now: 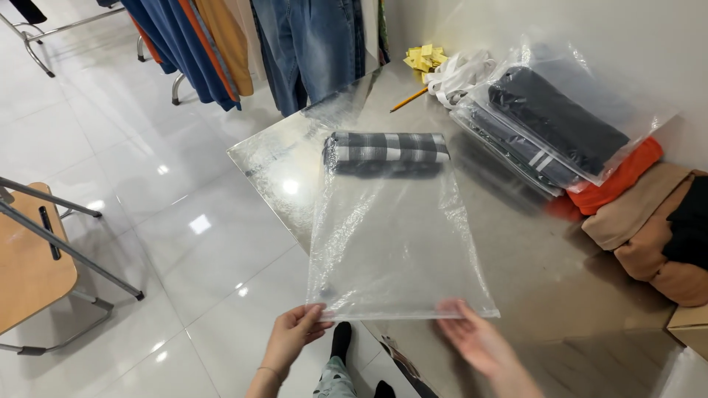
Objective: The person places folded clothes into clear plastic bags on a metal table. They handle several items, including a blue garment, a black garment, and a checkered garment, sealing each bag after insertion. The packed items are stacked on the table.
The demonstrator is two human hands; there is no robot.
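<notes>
Head camera looks down on a shiny grey desk [516,250] with a big clear plastic bag [394,243] lying flat on it. Inside the bag, pushed up to the far end, sits a folded cloth with dark and white checks [387,151]. The near end of the bag hangs a little over the desk edge, right by the person.

The left hand [295,332] pinches the near left corner of the bag between thumb and fingers. The right hand [472,335] lies open and flat with its fingers on the near right corner, seen through the plastic. I cannot tell if it grips or only presses.

I think the bag is very light, thin and floppy. It looks slippery too, so it could slide on the smooth desk. The folded cloth is soft and gives the far end a bit of weight. The best places to hold look like the 2 near corners, where the hands are now, because the middle would just sag.

To the right, more folded clothes in clear bags [553,125] are stacked on orange and tan cloth [634,206]. A pencil [408,100] and yellow paper bits [425,57] lie at the far end. Jeans [310,44] hang on a rack behind.
</notes>
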